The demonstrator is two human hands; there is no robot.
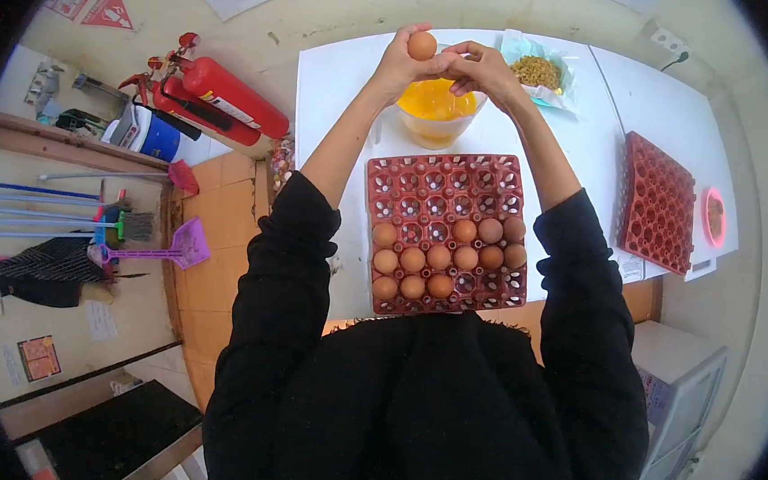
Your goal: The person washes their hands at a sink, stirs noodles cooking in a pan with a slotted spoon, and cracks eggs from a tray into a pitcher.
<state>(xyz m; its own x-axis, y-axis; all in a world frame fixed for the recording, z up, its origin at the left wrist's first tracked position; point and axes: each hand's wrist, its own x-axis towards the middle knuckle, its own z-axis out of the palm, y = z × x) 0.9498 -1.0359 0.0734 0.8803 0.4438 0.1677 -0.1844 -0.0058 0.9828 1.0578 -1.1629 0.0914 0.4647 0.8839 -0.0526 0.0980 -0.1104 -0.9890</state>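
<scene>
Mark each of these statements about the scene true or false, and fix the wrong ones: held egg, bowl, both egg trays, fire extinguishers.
1. The left hand holds a brown egg. True.
2. The bowl is empty. False: it contains yellow liquid egg.
3. Every cup of the egg tray nearest the body is filled. False: many cups hold no egg.
4. The tray farther right shows no eggs. True.
5. The fire extinguishers are right of the table. False: they are on its left.
</scene>
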